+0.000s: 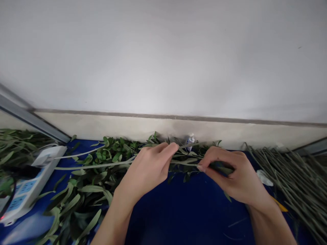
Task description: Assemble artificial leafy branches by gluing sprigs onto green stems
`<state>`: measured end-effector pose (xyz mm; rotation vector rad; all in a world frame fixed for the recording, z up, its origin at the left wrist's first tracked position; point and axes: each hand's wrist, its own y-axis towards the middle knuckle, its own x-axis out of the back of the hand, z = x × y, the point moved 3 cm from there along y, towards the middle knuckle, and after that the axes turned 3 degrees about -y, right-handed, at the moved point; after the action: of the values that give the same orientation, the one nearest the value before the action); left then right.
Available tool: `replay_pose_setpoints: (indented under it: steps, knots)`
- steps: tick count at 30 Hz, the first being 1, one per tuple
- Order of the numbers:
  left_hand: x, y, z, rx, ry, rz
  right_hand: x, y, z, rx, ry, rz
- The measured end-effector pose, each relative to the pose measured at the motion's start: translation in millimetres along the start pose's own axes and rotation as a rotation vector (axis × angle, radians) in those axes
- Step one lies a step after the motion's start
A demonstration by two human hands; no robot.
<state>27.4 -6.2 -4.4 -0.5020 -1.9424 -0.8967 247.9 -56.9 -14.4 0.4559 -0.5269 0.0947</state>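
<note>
My left hand (150, 165) is closed around a leafy green stem (94, 166), whose bare, pale end sticks out to the left past a white power strip. To the right of that hand the stem carries narrow leaves. My right hand (233, 172) pinches the stem's leafy part between thumb and forefinger, with the other fingers curled. Behind and between the hands lie more leafy sprigs (191, 160). A small white and blue tube or wrapper (190, 141) stands by the wall, partly hidden by leaves.
Loose green foliage (87, 194) is heaped at left, beside the power strip (33, 183) with a black plug. Several bare stems (293, 180) are bundled at right, near a crumpled white scrap (264, 177). A pale wall (163, 61) rises behind the blue tabletop (189, 211).
</note>
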Motion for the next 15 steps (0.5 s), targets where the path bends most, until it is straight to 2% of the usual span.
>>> replay_pose_setpoints:
  steps: [4, 7, 11, 15]
  knots:
    - [-0.2, -0.6, -2.7, -0.095, 0.045, -0.010, 2.6, 2.8, -0.5, -0.188, 0.054, 0.028]
    - [0.9, -1.1, -4.3, -0.137, 0.081, -0.026, 3.1, 3.4, 0.5, -0.225, 0.067, 0.054]
    - [3.4, -1.7, -4.2, -0.100, 0.078, -0.012, 0.6, 1.4, 2.8, -0.095, 0.087, 0.079]
    - [6.0, -1.3, -5.2, -0.019, 0.036, 0.073, -1.8, -1.5, 3.1, 0.085, -0.021, 0.045]
